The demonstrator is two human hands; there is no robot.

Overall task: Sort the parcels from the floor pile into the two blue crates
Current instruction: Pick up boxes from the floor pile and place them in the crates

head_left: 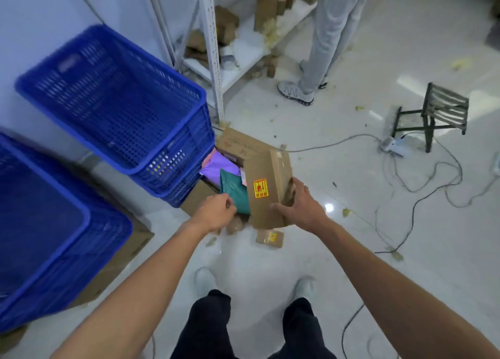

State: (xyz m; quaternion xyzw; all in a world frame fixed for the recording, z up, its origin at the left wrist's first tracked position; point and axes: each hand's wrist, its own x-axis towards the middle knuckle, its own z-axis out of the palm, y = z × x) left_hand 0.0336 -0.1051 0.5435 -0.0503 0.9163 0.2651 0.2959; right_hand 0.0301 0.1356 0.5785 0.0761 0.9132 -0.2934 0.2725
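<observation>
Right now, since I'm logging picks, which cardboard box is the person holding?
The tall box gripped by the right hand; the large box behind it and the small box nearer the feet lie unheld.

Bright, even indoor light; glare spots on the glossy floor (pixel 328 208) at centre right. Blue crates (pixel 113 98) at left are motion-blurred. Wide-angle bending at the edges.

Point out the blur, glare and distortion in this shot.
Head view: motion blur smears the near crate and, less so, the far crate. Head view: the box in the right hand is fairly sharp, and its yellow sticker is crisp. Head view: a small white glare spot sits on the glossy floor beside that hand. Head view: the wide lens bows the shelf post.
</observation>
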